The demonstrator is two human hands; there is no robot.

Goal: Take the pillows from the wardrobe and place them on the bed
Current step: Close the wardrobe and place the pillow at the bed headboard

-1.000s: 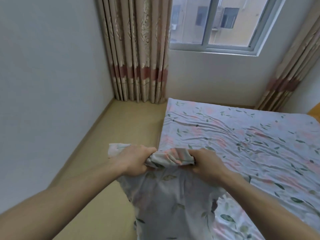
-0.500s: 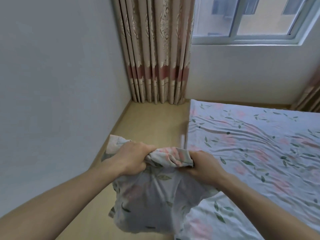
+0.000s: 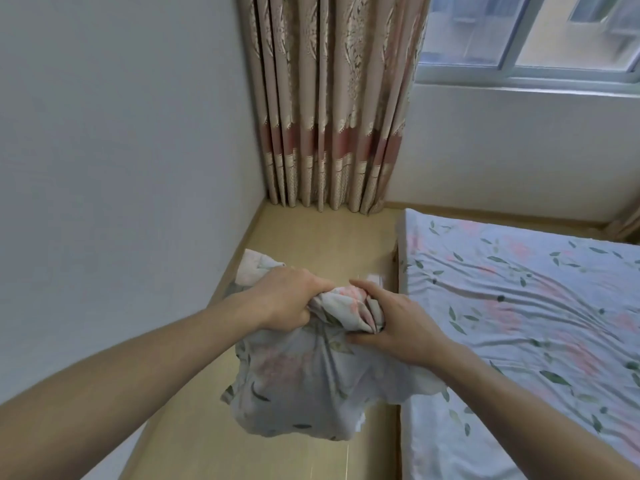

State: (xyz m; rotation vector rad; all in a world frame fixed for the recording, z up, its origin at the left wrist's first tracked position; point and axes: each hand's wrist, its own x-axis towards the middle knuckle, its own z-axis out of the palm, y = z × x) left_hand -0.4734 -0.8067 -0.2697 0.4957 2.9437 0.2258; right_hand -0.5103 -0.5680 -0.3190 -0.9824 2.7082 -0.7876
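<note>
In the head view, the only one here, a pillow [image 3: 304,386] in a pale floral case hangs in the air over the strip of wooden floor [image 3: 322,244] between the white wall [image 3: 121,150] and the bed [image 3: 519,323], with its right-hand lower corner just overlapping the bed's near edge. The left hand [image 3: 287,299] is clenched into a fist around a bunched wad of the case at the top, and the right hand [image 3: 391,327] grips the same gathered cloth just beside it, fingers curled over the folds and thumb underneath; both hands are closed on the pillow, close together but not quite touching. The body of the pillow sags below the fists in a slack, drooping bag shape, with a loose corner of cloth poking out behind the left hand. Judging from that droop, it is light and very soft, with no stiffness of its own, so it should swing and fold wherever it is carried and nothing about it looks breakable. The loose case may slip over the filling, so a gathered handful at the top edge, as now, seems a sound hold; a hand at each upper corner would likely spread it flatter for laying on the patterned sheet. The wardrobe is not in view; a curtain [image 3: 329,116] and a window [image 3: 519,32] stand beyond.
</note>
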